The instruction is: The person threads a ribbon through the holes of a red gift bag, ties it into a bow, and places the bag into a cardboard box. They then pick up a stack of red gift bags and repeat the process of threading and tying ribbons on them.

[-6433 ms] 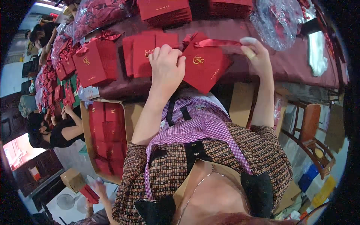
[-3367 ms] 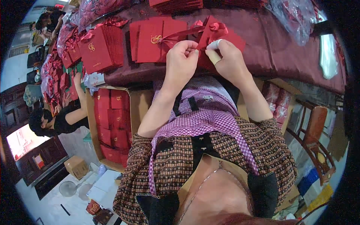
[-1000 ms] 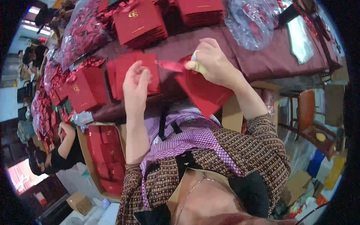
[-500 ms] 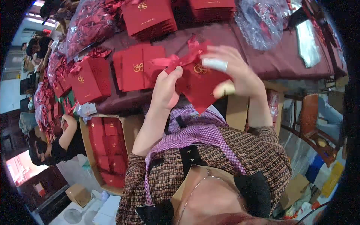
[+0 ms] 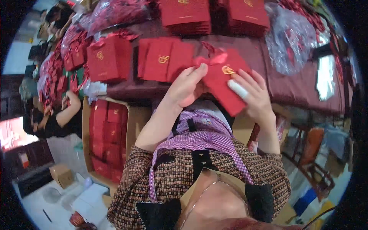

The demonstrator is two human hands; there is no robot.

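Observation:
A flat red gift bag (image 5: 224,86) with a gold emblem and a red ribbon bow (image 5: 218,58) lies tilted in front of me, over the table's near edge. My left hand (image 5: 189,81) is closed on the bag's left edge beside the bow, its thumb on top. Across the right part of the bag, my right hand (image 5: 256,94) rests with fingers stretched out and apart. One of its fingers wears a white wrap (image 5: 238,89). The right thumb is hidden. Left of my hands, a group of similar red bags (image 5: 163,59) lies overlapping on the dark red tablecloth (image 5: 153,92).
Stacks of red bags (image 5: 186,17) stand at the back. A clear plastic bag (image 5: 291,42) sits at the right. An open carton (image 5: 131,126) of red boxes or bags stands below the table's left side. Another person's arm (image 5: 71,107) reaches in at the far left.
My right hand, blurred above the bag before, now lies on its right side. The bag has turned slightly, with my left hand still holding it. The whole view has shifted.

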